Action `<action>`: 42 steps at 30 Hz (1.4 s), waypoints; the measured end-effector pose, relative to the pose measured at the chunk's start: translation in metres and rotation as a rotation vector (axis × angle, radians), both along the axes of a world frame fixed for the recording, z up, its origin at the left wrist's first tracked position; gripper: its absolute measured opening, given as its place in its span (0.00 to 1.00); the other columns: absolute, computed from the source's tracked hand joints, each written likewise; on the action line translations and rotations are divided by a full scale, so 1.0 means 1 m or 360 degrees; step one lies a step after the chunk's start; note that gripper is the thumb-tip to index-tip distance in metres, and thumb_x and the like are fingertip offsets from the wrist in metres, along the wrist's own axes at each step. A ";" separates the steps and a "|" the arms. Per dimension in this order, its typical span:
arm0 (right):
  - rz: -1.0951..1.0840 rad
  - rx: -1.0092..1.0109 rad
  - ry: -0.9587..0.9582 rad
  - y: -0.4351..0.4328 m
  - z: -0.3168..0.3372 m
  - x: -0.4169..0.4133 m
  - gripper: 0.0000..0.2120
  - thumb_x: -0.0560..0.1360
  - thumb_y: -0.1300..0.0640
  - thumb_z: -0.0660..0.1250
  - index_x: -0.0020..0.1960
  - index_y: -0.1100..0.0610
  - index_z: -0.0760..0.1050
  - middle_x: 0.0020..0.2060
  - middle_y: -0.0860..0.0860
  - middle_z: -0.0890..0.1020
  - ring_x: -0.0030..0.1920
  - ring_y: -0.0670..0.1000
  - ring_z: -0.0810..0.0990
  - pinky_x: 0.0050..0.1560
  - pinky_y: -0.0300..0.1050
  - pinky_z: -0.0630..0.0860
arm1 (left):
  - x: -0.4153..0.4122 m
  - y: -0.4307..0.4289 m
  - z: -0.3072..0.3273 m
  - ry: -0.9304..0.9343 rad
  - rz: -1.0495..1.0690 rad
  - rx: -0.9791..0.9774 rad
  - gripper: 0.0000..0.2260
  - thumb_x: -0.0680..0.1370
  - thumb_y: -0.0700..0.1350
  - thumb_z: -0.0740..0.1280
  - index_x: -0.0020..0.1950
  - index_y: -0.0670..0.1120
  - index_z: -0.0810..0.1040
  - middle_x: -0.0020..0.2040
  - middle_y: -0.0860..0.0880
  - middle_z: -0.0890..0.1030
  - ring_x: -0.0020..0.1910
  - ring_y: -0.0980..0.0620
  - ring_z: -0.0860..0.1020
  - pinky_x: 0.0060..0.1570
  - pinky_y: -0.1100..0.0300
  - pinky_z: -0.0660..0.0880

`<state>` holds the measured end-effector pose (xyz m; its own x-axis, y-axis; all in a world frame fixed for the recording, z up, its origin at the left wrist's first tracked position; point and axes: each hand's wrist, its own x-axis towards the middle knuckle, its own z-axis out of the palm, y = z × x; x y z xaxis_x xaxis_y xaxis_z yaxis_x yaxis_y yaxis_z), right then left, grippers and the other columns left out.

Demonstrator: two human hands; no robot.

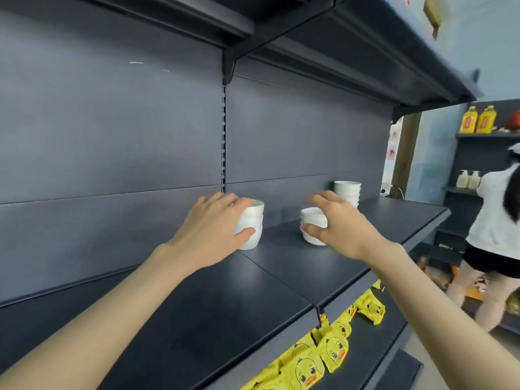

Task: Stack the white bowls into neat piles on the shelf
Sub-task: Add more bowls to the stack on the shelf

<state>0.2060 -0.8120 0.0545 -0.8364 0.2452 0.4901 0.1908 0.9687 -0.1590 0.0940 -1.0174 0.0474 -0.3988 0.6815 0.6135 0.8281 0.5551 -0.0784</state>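
Wrapped around a short pile of white bowls [251,225], the left hand [216,220] has its fingers over the rim and far side and its thumb pressed on the near wall, so that grip is closed on the pile. It stands toward the back of the dark shelf [219,299], close to the rear panel. The right hand [340,223] curls about a second, lower pile [313,225], thumb against its near side and fingers arched above the top rim; whether those fingers actually touch the bowls cannot be told. Both forearms reach in from the bottom corners, bare, wrists raised.

Behind the right hand, nearer the shelf's right end, a taller third pile [347,192] stands alone (partly covered by the knuckles). Below the shelf's front edge hang yellow duck-print packets [332,353]. At the right edge another person [495,229] in a white top stands by further shelving that carries yellow bottles [478,119].

How many bowls each pile holds is hard to count, since the hands cover much of them, and the picture is soft with blur.
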 end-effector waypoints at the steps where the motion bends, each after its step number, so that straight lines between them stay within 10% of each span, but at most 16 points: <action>1: -0.0031 0.0003 -0.0023 0.018 0.003 -0.006 0.24 0.78 0.48 0.64 0.72 0.51 0.64 0.69 0.49 0.67 0.66 0.54 0.69 0.52 0.44 0.66 | -0.009 0.019 0.002 -0.0002 -0.0016 -0.0003 0.21 0.79 0.57 0.60 0.71 0.53 0.65 0.66 0.55 0.72 0.65 0.51 0.67 0.61 0.58 0.60; 21: -0.0118 -0.0030 -0.0031 0.360 -0.004 -0.088 0.26 0.77 0.48 0.65 0.73 0.51 0.64 0.71 0.48 0.65 0.67 0.55 0.68 0.61 0.53 0.71 | -0.097 0.369 -0.002 0.0042 -0.0079 -0.0067 0.26 0.77 0.60 0.61 0.73 0.52 0.63 0.67 0.53 0.72 0.66 0.50 0.68 0.64 0.57 0.61; 42: 0.0585 -0.0441 -0.0155 0.639 -0.047 -0.239 0.36 0.74 0.47 0.69 0.76 0.52 0.55 0.70 0.50 0.65 0.68 0.55 0.68 0.66 0.55 0.69 | -0.170 0.636 -0.056 -0.0850 0.0480 0.0227 0.37 0.70 0.61 0.71 0.71 0.46 0.60 0.68 0.48 0.70 0.67 0.47 0.69 0.62 0.52 0.68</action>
